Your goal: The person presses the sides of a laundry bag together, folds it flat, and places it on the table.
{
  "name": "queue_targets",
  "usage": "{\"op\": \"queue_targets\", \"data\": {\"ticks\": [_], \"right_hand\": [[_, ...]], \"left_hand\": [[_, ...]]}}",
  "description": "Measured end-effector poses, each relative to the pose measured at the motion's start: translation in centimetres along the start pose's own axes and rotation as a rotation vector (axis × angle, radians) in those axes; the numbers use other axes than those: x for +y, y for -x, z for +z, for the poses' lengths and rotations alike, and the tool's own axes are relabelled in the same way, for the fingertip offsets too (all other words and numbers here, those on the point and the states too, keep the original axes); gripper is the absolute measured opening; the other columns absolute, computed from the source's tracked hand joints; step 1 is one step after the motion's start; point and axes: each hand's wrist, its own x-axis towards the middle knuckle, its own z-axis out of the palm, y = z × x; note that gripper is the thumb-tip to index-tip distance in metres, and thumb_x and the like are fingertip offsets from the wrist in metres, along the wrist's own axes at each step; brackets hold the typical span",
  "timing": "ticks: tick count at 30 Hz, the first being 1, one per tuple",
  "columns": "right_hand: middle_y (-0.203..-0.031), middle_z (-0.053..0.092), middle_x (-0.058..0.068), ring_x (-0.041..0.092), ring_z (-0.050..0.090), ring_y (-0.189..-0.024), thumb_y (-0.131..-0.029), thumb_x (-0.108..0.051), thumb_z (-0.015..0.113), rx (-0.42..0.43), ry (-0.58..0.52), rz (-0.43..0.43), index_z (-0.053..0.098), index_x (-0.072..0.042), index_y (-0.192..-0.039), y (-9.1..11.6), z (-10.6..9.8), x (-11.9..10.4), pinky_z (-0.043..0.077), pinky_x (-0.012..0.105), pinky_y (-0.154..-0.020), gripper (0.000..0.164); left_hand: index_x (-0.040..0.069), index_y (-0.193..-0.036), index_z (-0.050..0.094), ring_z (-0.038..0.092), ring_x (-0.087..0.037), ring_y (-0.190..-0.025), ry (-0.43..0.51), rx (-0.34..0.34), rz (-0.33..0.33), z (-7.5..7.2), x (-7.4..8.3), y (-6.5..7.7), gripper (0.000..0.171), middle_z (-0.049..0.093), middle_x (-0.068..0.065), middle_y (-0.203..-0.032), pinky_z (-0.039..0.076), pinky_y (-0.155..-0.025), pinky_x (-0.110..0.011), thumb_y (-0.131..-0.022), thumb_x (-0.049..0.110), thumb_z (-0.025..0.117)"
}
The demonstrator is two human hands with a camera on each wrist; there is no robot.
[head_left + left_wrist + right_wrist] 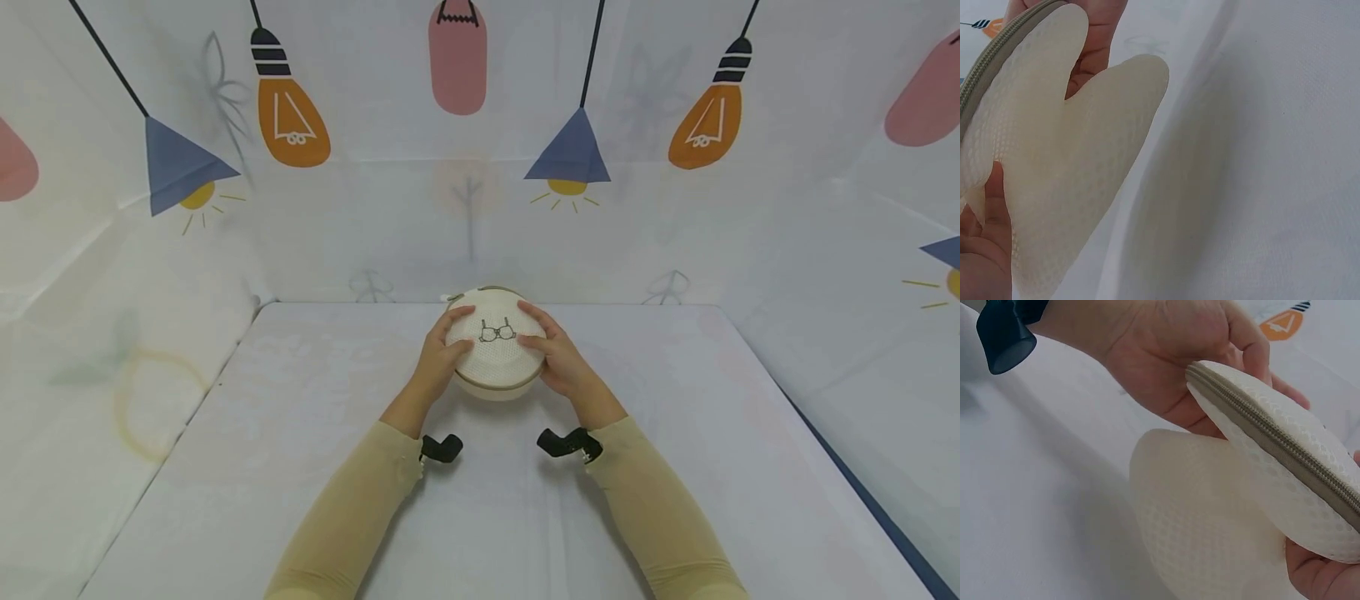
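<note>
A round, cream mesh laundry bag [498, 358] with a black print of glasses on its face is held up between both hands. My left hand [442, 354] grips its left side, and my right hand [562, 358] grips its right side, thumbs on the printed face. An olive zipper [1279, 437] runs round the rim and looks closed in the right wrist view. Below the zipper, the bag's mesh underside [1079, 150] bulges into two rounded lobes in the left wrist view. Parts of the fingers behind the bag are hidden.
The bag is above a white-covered table [495, 517], with its shadow on the cloth. Behind hangs a white sheet [375, 217] printed with lamps and bulbs. A black wrist mount [442, 448] sits at the left cuff, another black mount [570, 443] at the right.
</note>
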Motion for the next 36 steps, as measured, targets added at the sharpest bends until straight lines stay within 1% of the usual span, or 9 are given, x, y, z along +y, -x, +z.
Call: {"op": "queue_targets", "data": {"ticks": [4,8,13,17,22,26,32,36], "right_hand": [[-0.165,0.019,0.005,0.017,0.050,-0.127,-0.099,0.006,0.050,-0.006,0.037,0.005,0.029,-0.013,-0.158,-0.01,0.15,-0.06,0.052,0.022,-0.090,0.065],[-0.164,0.018,0.005,0.015,0.055,-0.120,-0.101,0.002,0.048,-0.023,0.053,0.013,0.028,-0.015,-0.158,-0.04,0.09,-0.08,0.053,0.022,-0.087,0.063],[-0.164,0.018,0.006,0.013,0.057,-0.115,-0.100,-0.003,0.045,-0.044,0.073,0.021,0.026,-0.016,-0.158,0.03,0.04,-0.21,0.052,0.022,-0.084,0.062],[-0.164,0.018,0.007,0.014,0.057,-0.115,-0.099,0.001,0.046,-0.051,0.062,0.023,0.027,-0.015,-0.157,0.15,0.20,-0.39,0.053,0.023,-0.083,0.063],[-0.164,0.020,0.005,0.015,0.057,-0.119,-0.098,0.005,0.049,-0.019,0.003,0.007,0.033,-0.015,-0.155,0.09,0.25,-0.25,0.054,0.024,-0.087,0.062],[-0.163,0.022,0.004,0.018,0.056,-0.121,-0.098,0.007,0.048,0.007,-0.043,-0.005,0.035,-0.016,-0.154,-0.03,0.25,-0.05,0.054,0.025,-0.089,0.061],[-0.163,0.024,0.006,0.022,0.052,-0.128,-0.098,0.009,0.046,0.013,-0.082,-0.022,0.035,-0.014,-0.154,-0.13,0.19,0.13,0.052,0.028,-0.096,0.061],[-0.163,0.025,0.007,0.024,0.049,-0.132,-0.099,0.010,0.043,0.029,-0.135,-0.030,0.036,-0.013,-0.153,-0.17,0.14,0.18,0.050,0.030,-0.099,0.059]], "left_hand": [[0.010,-0.142,0.052,0.017,-0.018,-0.151,0.014,0.005,0.006,0.01,-0.02,0.10,0.058,0.030,-0.002,-0.162,0.014,-0.122,-0.041,-0.087,-0.008,0.054],[0.007,-0.142,0.051,0.018,-0.020,-0.151,0.032,0.001,0.025,0.05,0.14,0.16,0.058,0.030,-0.005,-0.161,0.014,-0.122,-0.041,-0.086,-0.008,0.052],[0.007,-0.142,0.050,0.018,-0.019,-0.151,0.051,-0.016,0.022,-0.10,0.03,0.11,0.058,0.030,-0.005,-0.161,0.013,-0.122,-0.039,-0.085,-0.007,0.051],[0.006,-0.142,0.050,0.019,-0.019,-0.151,0.056,-0.029,0.012,-0.20,-0.12,0.12,0.058,0.031,-0.006,-0.160,0.013,-0.123,-0.038,-0.084,-0.005,0.050],[0.004,-0.144,0.046,0.016,-0.021,-0.152,0.062,-0.055,-0.025,-0.25,-0.29,-0.11,0.058,0.027,-0.008,-0.162,0.011,-0.123,-0.039,-0.087,-0.007,0.050],[0.004,-0.145,0.045,0.014,-0.022,-0.153,0.028,-0.057,-0.035,-0.30,-0.13,-0.12,0.057,0.025,-0.009,-0.163,0.009,-0.123,-0.040,-0.090,-0.005,0.051],[0.008,-0.146,0.043,0.014,-0.022,-0.152,-0.024,-0.021,-0.053,-0.22,0.03,-0.03,0.055,0.024,-0.009,-0.163,0.009,-0.123,-0.039,-0.093,-0.001,0.055],[0.014,-0.150,0.038,0.014,-0.022,-0.153,-0.088,-0.007,-0.060,0.03,0.04,0.22,0.056,0.021,-0.008,-0.165,0.011,-0.123,-0.039,-0.098,0.008,0.058]]}}
